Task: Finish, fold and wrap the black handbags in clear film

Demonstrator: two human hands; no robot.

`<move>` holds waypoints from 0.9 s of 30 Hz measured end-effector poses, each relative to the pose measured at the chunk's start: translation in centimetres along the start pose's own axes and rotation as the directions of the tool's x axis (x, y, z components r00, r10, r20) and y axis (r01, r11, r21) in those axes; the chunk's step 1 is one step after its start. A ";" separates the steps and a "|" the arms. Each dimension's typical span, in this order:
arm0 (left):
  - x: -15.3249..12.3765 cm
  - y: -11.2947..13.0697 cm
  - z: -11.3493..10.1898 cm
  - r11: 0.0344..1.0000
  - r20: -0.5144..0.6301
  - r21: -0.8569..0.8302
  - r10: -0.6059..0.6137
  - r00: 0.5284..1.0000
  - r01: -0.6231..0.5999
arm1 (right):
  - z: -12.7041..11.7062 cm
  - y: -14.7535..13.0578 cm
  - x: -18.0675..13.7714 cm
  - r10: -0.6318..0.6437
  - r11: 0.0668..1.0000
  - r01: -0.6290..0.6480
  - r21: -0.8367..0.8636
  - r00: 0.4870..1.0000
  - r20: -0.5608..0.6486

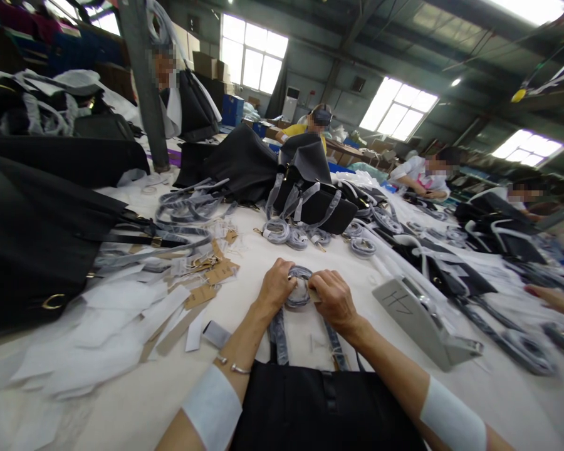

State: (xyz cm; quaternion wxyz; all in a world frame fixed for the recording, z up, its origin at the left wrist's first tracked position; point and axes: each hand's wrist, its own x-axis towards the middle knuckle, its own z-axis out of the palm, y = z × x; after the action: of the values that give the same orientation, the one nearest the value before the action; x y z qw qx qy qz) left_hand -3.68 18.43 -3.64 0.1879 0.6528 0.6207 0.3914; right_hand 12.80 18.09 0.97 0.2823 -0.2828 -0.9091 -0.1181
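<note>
Between my two hands is a coiled bag strap [299, 297] in clear plastic wrap, held just above the white table. My left hand [278, 285] pinches the coil's left side, fingers closed. On its right side my right hand [333, 297] grips it too, with a small pale piece showing by the fingers. A black handbag [324, 407] lies right in front of me, its wrapped handles [278, 341] running away under my wrists. Several similar coiled straps [276, 230] rest farther up the table.
Left of my arms lie loose white paper sheets [108, 319], brown tags [222, 270] and a large black bag [42, 238]. A grey tape dispenser [418, 319] stands at right. Black bags [317, 194] and co-workers [423, 175] are beyond; a metal post [145, 88] rises at left.
</note>
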 end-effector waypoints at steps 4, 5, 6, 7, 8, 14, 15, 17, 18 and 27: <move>0.0 0.1 0.0 1.000 0.008 -0.016 -0.013 1.000 0.013 | 0.7 0.0 -0.7 0.018 0.999 -0.019 0.026 0.998 0.063; 0.0 0.2 -0.1 1.000 0.010 -0.021 -0.015 1.000 0.016 | 0.9 0.0 -0.8 0.009 1.000 -0.010 0.012 0.997 0.078; 0.0 0.3 -0.1 0.999 0.008 -0.026 -0.020 1.000 0.020 | 1.2 0.0 -0.7 0.000 1.000 0.001 -0.008 0.996 0.089; 0.0 0.3 -0.1 0.999 0.003 -0.030 -0.025 1.000 0.025 | 1.4 0.1 -0.5 -0.005 1.000 0.008 -0.029 0.996 0.092; 0.0 0.3 -0.2 0.999 -0.005 -0.035 -0.030 1.000 0.029 | 1.7 0.2 -0.2 -0.002 0.999 0.006 -0.044 0.996 0.088; 0.1 -0.2 0.0 0.998 -0.030 -0.052 -0.030 0.999 0.028 | 4.2 2.1 1.4 0.009 0.994 -0.015 0.111 0.998 0.060; 0.1 -0.4 0.0 0.998 -0.028 -0.060 -0.028 0.999 0.026 | 4.6 2.4 1.3 0.010 0.987 -0.022 0.156 0.997 0.073; 0.2 -0.6 0.0 0.996 -0.023 -0.090 -0.017 1.000 0.014 | 5.1 2.8 0.9 0.013 0.972 -0.038 0.232 0.994 0.107; 0.3 -0.6 -0.1 0.994 -0.019 -0.112 -0.011 1.000 0.009 | 5.2 2.9 0.7 0.012 0.965 -0.042 0.259 0.993 0.116; 0.7 -0.5 -1.4 0.711 0.119 -0.689 -0.080 0.990 0.141 | 3.7 2.7 1.0 -0.048 0.977 0.054 0.209 0.998 -0.032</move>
State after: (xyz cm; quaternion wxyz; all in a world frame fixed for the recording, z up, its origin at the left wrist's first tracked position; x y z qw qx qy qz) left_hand -5.11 18.86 -2.98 0.4671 0.5115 0.4582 0.5570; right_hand 12.02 22.13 -1.29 0.3196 -0.2265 -0.9195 -0.0327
